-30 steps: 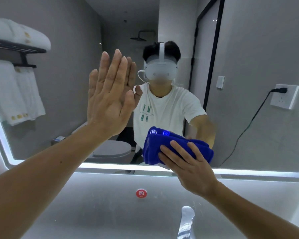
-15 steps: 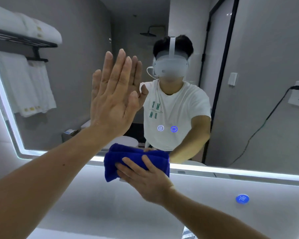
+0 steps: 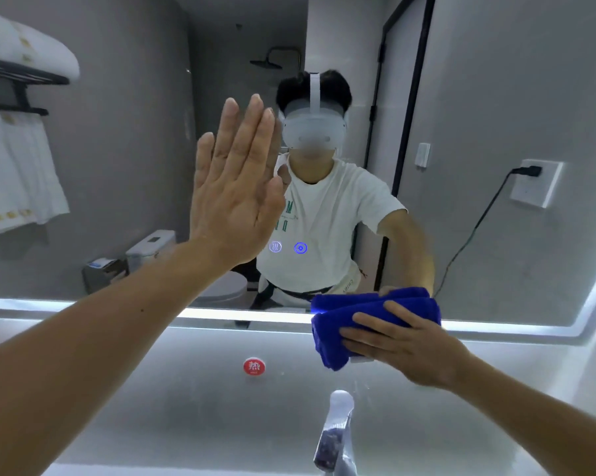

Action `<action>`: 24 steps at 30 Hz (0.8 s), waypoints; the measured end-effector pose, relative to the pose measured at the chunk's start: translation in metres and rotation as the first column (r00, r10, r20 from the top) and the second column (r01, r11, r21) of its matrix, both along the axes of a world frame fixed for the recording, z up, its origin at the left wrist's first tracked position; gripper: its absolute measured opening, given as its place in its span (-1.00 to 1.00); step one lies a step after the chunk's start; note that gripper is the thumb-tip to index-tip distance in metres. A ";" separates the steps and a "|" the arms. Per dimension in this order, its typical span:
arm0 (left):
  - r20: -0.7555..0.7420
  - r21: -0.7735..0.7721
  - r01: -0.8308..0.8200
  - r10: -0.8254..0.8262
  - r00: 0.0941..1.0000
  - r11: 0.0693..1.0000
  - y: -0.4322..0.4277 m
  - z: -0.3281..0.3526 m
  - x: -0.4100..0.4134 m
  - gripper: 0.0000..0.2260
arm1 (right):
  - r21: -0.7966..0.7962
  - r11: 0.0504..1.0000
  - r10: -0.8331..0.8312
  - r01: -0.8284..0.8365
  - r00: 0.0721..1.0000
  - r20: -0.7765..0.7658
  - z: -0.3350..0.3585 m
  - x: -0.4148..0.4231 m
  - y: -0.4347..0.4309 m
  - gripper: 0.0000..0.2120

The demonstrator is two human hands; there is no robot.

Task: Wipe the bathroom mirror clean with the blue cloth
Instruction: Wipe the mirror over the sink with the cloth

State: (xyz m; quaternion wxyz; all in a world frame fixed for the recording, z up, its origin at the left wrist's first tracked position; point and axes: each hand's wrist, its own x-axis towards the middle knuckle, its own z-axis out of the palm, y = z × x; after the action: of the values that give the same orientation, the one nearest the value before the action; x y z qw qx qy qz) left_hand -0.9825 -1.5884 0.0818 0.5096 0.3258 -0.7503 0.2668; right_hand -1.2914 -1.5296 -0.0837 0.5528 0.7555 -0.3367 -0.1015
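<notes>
The bathroom mirror (image 3: 495, 97) fills the wall ahead, with a lit strip along its lower edge. My left hand (image 3: 235, 190) lies flat against the glass, fingers straight and pointing up. A folded blue cloth (image 3: 351, 324) sits on the mirror's bottom edge at the right of centre. My right hand (image 3: 403, 345) presses the cloth against the surface with spread, straight fingers. The cloth's lower part overlaps the pale wall panel under the mirror.
A chrome tap (image 3: 337, 427) stands below the cloth. A red round hot-water sticker (image 3: 254, 366) is on the panel (image 3: 152, 389) under the mirror. Two lit touch buttons (image 3: 288, 247) glow on the glass. Reflected towels and a wall socket show in the mirror.
My right hand has slid the cloth along the mirror's bottom edge, left first and now back to the right. My left hand stays flat on the glass.
</notes>
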 end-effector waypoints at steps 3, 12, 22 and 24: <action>0.011 -0.028 0.028 -0.028 1.000 0.999 0.003 0.004 -0.006 -0.45 | -0.013 0.999 0.040 -0.040 0.999 0.027 0.011 -0.004 -0.004 -0.15; -0.026 -0.022 0.024 -0.025 0.999 0.999 0.005 0.013 0.013 -0.44 | -0.221 0.974 0.140 -0.055 0.910 0.391 -0.007 0.035 -0.022 -0.29; -0.066 -0.092 0.036 -0.042 0.997 0.995 0.006 0.048 0.025 -0.43 | -0.472 0.869 0.355 -0.148 0.851 0.388 0.199 0.035 -0.041 -0.45; -0.092 -0.115 0.047 -0.058 0.994 0.992 0.008 0.058 0.025 -0.43 | -0.518 0.849 0.371 -0.108 0.820 0.436 0.238 0.053 -0.049 -0.48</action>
State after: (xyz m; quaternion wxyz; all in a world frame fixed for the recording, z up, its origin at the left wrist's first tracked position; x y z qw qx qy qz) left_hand -0.9572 -1.5804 0.1397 0.5692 0.2890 -0.7171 0.2796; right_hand -1.2384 -1.5786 0.1547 0.6153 0.6341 -0.3867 0.2642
